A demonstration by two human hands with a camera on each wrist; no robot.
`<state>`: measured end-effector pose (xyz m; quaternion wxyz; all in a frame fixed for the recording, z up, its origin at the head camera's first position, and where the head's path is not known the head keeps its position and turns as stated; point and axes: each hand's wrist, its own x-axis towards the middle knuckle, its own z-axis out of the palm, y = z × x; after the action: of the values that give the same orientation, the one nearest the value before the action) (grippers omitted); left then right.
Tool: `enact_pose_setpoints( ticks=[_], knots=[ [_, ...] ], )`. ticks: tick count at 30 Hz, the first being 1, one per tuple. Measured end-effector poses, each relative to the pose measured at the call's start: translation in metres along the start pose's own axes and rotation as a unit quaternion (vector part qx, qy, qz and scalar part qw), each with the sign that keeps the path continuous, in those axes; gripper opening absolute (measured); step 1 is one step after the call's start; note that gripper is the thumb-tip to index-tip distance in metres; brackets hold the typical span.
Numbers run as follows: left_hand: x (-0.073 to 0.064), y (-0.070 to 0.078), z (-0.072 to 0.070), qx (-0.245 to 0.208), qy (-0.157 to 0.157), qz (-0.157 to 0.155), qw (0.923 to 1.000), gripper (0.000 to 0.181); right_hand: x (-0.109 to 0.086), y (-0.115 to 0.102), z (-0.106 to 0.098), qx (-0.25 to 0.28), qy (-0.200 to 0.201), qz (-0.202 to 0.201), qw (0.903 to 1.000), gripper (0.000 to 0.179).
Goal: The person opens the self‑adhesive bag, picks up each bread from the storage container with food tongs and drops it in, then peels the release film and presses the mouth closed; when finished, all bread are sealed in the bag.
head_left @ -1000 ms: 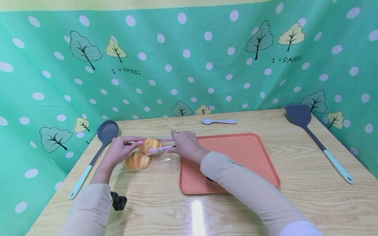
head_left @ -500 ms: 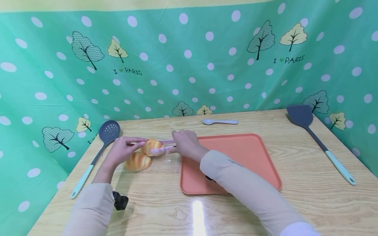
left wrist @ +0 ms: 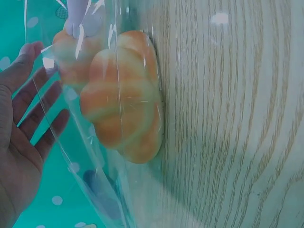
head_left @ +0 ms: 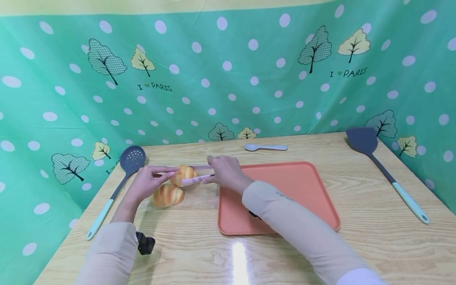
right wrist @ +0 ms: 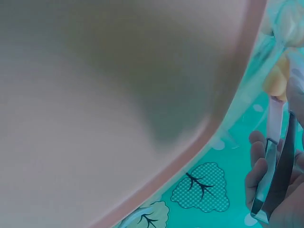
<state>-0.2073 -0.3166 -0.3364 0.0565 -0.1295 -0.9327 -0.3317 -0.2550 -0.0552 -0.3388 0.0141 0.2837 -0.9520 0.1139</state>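
Observation:
My right hand (head_left: 228, 173) grips a pair of tongs (head_left: 196, 180) with metal handles and pale lilac tips. Its tips lie on either side of a small striped bread roll (head_left: 186, 173). A second, larger roll (left wrist: 123, 97) rests nearer the front, touching or close to the first. Both rolls are in or behind clear plastic, seemingly a bag (left wrist: 102, 190). My left hand (head_left: 147, 182) pinches the plastic's edge between thumb and fingers, beside the small roll. In the right wrist view, the tongs' metal handle bend (right wrist: 268, 204) sits in the palm.
A coral tray (head_left: 278, 198) lies under my right forearm. A slotted skimmer (head_left: 132, 159) lies at the left and a dark turner (head_left: 361, 139) at the right. Behind the tray is a lilac spoon (head_left: 265, 147). A green curtain (head_left: 228, 79) rises at the table's back.
The tongs' tips draw closer together round the small roll half a second ago, and stand slightly wider apart now. Both hands stay nearly in place; the view shifts slightly.

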Motion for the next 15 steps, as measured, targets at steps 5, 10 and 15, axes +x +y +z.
enact_pose_setpoints(
  ticks=[5,10,15],
  knots=[
    [0.001,0.001,0.001,-0.005,-0.011,-0.014,0.9998,0.024,0.004,-0.004,0.006,-0.015,-0.003,0.005,0.9999,0.058],
    [0.003,0.000,0.003,-0.007,-0.011,-0.016,0.9998,0.025,0.008,-0.007,0.010,-0.027,0.002,0.008,0.9996,0.057],
    [0.003,-0.003,0.004,0.000,-0.006,-0.024,0.9997,0.025,0.011,-0.010,0.013,-0.041,0.002,0.002,0.9992,0.056]
  ],
)
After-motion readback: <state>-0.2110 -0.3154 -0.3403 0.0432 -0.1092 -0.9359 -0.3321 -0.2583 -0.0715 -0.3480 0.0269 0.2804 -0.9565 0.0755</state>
